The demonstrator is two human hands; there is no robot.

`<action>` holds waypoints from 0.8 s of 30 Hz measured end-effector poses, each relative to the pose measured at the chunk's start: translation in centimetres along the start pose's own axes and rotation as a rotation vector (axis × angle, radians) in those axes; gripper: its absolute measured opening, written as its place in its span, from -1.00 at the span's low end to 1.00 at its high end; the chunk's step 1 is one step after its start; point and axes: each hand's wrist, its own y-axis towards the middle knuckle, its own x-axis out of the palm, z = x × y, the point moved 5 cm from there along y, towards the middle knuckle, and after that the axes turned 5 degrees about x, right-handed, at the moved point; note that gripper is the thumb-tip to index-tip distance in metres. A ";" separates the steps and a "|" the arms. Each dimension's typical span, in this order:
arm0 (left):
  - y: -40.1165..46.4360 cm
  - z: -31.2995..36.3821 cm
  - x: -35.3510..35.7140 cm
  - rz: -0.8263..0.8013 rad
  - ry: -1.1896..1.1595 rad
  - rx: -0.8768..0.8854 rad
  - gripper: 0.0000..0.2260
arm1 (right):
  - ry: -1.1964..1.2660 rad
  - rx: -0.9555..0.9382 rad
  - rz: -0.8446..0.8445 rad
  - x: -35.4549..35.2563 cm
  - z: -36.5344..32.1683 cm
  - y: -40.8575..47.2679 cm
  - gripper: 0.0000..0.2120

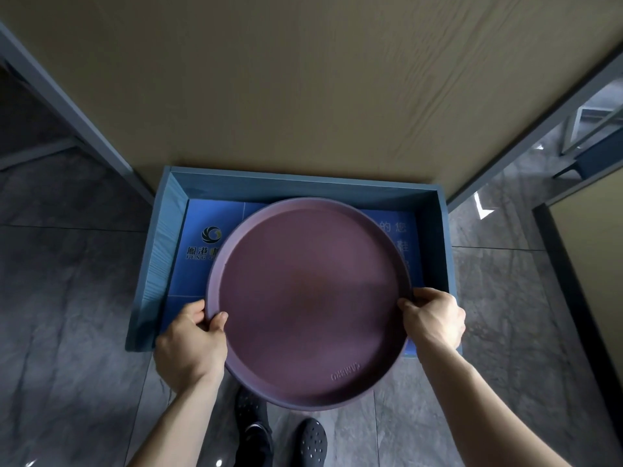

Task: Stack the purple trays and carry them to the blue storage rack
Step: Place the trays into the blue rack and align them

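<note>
A round purple tray (pixel 310 298) fills the middle of the head view, held level above the floor. A second rim shows just under its far left edge, so it looks like a stack of two. My left hand (pixel 190 345) grips the near left rim with the thumb on top. My right hand (pixel 435 318) grips the right rim the same way. Below the tray sits the blue storage rack (pixel 161 251), a low open box with a blue printed mat on its bottom; the tray overlaps most of its opening and hides its near edge.
A tan wooden panel (pixel 320 89) rises behind the rack, framed by grey metal posts (pixel 77 112) on both sides. Dark grey floor tiles (pixel 67 298) surround the rack. My black shoes (pixel 279 433) stand just below the tray. A dark-edged tan board (pixel 586 264) stands at the right.
</note>
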 end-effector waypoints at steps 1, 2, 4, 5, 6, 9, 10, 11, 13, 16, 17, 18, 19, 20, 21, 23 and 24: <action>0.1 -0.1 0.1 -0.015 -0.010 -0.006 -0.67 | 0.014 0.025 -0.022 0.0 0.1 0.3 -0.70; 0.2 -0.1 0.3 -0.035 -0.015 -0.009 -0.67 | 0.026 0.042 -0.047 0.2 0.3 0.6 -0.67; 0.4 0.2 0.6 -0.096 -0.012 0.004 -0.57 | 0.010 0.039 -0.082 0.6 1.0 0.9 -0.69; 0.2 0.5 0.9 -0.149 -0.007 0.023 -0.42 | -0.027 0.022 -0.090 1.0 1.4 0.7 -0.70; -0.1 1.1 1.2 -0.209 0.002 0.050 -0.23 | -0.072 -0.006 -0.089 1.5 1.8 0.2 -0.68; -1.6 2.6 2.1 -0.335 0.086 0.122 0.15 | -0.154 -0.115 -0.078 3.4 2.8 -1.7 -0.53; -2.1 2.8 2.5 -0.356 0.144 0.151 0.19 | -0.159 -0.141 -0.073 3.7 2.9 -2.2 -0.49; -2.3 2.7 2.9 -0.366 0.201 0.179 0.20 | -0.160 -0.160 -0.071 4.0 2.9 -2.4 -0.47; -2.4 2.5 3.1 -0.359 0.256 0.205 0.20 | -0.172 -0.214 -0.069 4.3 2.8 -2.5 -0.48; -2.1 2.1 3.5 -0.349 0.243 0.199 0.19 | -0.222 -0.288 -0.079 4.3 2.9 -2.2 -0.46; -2.1 2.1 3.6 -0.341 0.239 0.200 0.18 | -0.250 -0.298 -0.087 4.2 2.9 -2.0 -0.45; -2.1 2.1 3.8 -0.333 0.236 0.205 0.18 | -0.277 -0.312 -0.092 4.2 2.9 -1.9 -0.43; -2.1 2.2 3.8 -0.327 0.237 0.210 0.18 | -0.304 -0.318 -0.097 4.2 2.9 -1.9 -0.42; -2.1 2.2 3.9 -0.324 0.242 0.216 0.18 | -0.322 -0.323 -0.097 4.2 3.0 -1.7 -0.41; -2.1 2.3 3.8 -0.325 0.252 0.220 0.18 | -0.343 -0.316 -0.102 4.2 3.0 -1.7 -0.41; -2.1 2.4 3.5 -0.336 0.289 0.226 0.19 | -0.377 -0.290 -0.109 3.9 2.8 -1.7 -0.40; -2.1 2.5 3.3 -0.342 0.322 0.238 0.19 | -0.388 -0.297 -0.101 3.6 2.5 -1.9 -0.38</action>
